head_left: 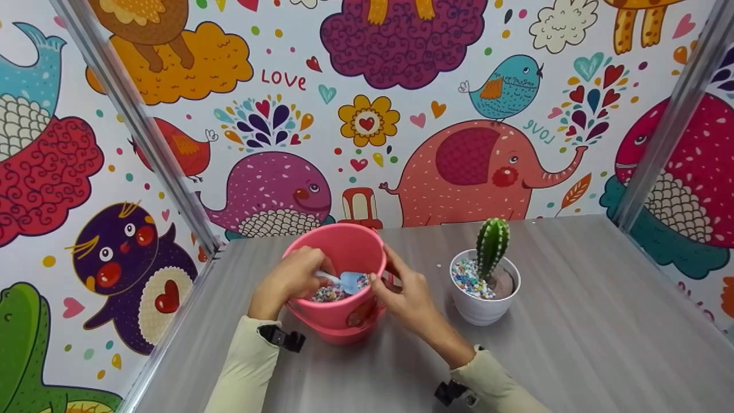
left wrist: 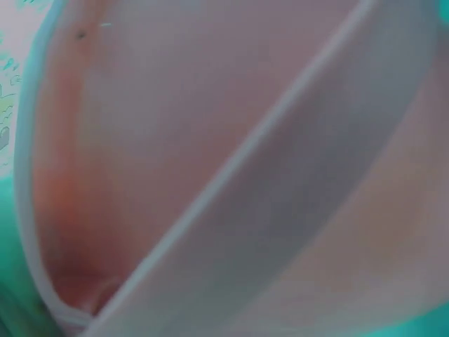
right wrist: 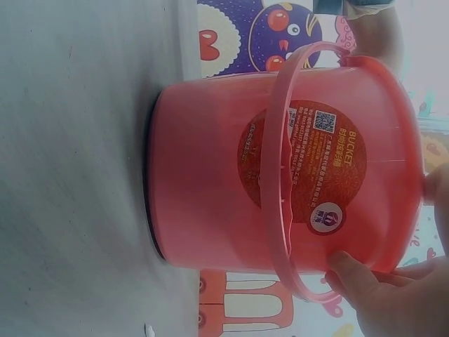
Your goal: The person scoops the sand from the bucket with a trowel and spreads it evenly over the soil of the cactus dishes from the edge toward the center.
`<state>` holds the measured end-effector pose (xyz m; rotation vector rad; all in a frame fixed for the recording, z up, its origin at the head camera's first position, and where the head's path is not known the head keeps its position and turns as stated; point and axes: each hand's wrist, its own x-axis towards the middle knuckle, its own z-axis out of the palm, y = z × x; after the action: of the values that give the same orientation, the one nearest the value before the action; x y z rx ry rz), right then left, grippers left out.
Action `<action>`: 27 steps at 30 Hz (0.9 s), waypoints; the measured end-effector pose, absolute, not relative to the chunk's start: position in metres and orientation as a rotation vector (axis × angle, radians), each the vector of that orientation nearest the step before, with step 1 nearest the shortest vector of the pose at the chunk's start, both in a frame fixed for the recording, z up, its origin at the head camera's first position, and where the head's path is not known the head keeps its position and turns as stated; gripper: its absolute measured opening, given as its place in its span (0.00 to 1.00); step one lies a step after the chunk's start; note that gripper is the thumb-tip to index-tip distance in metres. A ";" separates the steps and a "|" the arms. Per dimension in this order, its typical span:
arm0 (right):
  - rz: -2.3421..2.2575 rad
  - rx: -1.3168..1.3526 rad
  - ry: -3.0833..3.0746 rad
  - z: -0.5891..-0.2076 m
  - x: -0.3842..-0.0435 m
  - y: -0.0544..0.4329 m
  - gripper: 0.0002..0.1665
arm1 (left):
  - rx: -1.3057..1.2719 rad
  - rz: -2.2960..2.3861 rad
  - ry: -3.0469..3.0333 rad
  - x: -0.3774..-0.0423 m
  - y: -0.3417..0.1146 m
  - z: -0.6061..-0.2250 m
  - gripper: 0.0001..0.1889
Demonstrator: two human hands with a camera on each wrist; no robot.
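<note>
A pink bucket [head_left: 351,246] stands on the table with small multicoloured pebbles [head_left: 328,295] inside it. My left hand [head_left: 292,279] reaches over its left rim and grips the handle of a small light-blue shovel [head_left: 350,281], whose blade lies among the pebbles. On the opposite side, my right hand [head_left: 412,295] holds the bucket's rim, thumb on the outer wall and fingers behind. The right wrist view shows the bucket's round label and its lowered carrying handle [right wrist: 277,175]. Blurred pink bucket wall [left wrist: 161,105] fills the left wrist view; the left fingers are hidden there.
To the right of the bucket stands a white pot [head_left: 480,312] with a green cactus [head_left: 493,246], coloured pebbles and a brownish bare patch. Walls with cartoon animals [head_left: 470,172] and metal posts [head_left: 149,137] bound the grey table [head_left: 573,321] at the back and left.
</note>
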<state>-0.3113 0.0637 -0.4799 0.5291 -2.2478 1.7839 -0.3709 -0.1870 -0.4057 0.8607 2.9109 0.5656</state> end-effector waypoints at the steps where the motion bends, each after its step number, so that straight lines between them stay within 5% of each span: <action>1: 1.785 0.532 -2.246 -0.480 -0.311 0.064 0.49 | 0.864 0.579 2.911 -0.370 -0.188 -0.405 0.04; 27: 1.794 0.554 -2.228 -0.482 -0.312 0.064 0.47 | 0.839 0.844 3.109 -0.346 -0.215 -0.403 0.10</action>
<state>-0.3116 0.0638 -0.4821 0.5543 -2.2278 1.7938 -0.3457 -0.2147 -0.4033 0.8392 3.1092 0.8436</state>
